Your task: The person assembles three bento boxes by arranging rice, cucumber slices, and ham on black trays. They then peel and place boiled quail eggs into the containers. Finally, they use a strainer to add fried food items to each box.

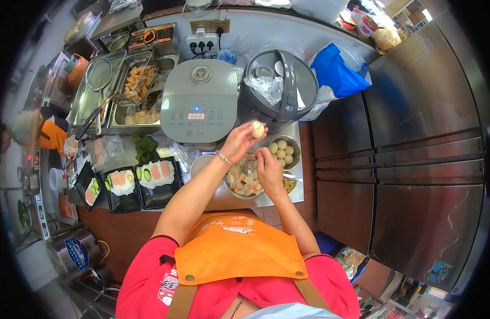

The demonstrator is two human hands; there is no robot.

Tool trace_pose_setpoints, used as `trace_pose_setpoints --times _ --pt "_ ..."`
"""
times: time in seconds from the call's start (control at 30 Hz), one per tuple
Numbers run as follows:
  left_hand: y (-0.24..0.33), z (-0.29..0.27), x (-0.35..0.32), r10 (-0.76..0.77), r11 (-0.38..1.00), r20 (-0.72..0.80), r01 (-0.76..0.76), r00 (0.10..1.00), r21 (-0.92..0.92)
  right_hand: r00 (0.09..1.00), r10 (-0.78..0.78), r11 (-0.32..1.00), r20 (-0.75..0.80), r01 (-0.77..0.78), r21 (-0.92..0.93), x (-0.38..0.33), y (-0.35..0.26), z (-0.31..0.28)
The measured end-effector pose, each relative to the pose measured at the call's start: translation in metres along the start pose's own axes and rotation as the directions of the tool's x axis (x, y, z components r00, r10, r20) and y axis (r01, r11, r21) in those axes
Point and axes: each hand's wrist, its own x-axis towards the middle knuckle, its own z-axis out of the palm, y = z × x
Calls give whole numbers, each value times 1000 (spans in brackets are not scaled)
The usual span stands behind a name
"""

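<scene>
Looks like shelling in hand, to judge by the pale, smooth boiled egg (pixel 258 129) raised just above the desk (pixel 297 183) and the small round steel bowl (pixel 283 151) of similar pale eggs just beside it. Pinched at the tips of the left hand (pixel 239 141), thumb and fingers (pixel 250 127) closed round the lower half of the egg, top left bare. Silver bracelet (pixel 221 157) at that wrist.

Lower down and near, the right hand (pixel 269 167), fingers curled in and bunched over the wide steel bowl (pixel 239 186) of pale chunks and orange bits; cannot tell whether anything is caught between them, too small to see. Not touching the egg at this moment.

Probably calls next for bringing the right fingertips back to the egg to pick at the surface, with a light grip so as not to crush or drop it, then a short reach to the small bowl.

Behind the hands, a grey square rice cooker (pixel 200 101) with lid down and a dark round pot (pixel 279 87) standing open, lined with clear plastic. To the left, black rectangular trays (pixel 157 181) of white rice, pink slices and cucumber. To the right, tall steel cabinet doors (pixel 415 133).
</scene>
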Motion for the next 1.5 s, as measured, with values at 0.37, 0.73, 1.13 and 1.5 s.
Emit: trace_pose_setpoints --times 0.37,0.73,1.13,1.5 --pt "-8 4 -22 -82 997 30 82 996 16 999 36 999 -36 -35 9 0 4 0" --pt "-2 -2 -9 1 1000 9 -1 1000 -25 1000 1 1000 -29 -2 -14 -2 -6 2" --pt "-5 4 -19 -24 999 30 25 999 -35 999 -6 999 -32 5 -33 -2 -3 2" --pt "0 2 -18 -27 999 62 29 998 -28 1000 15 999 -7 -16 -31 -3 -6 3"
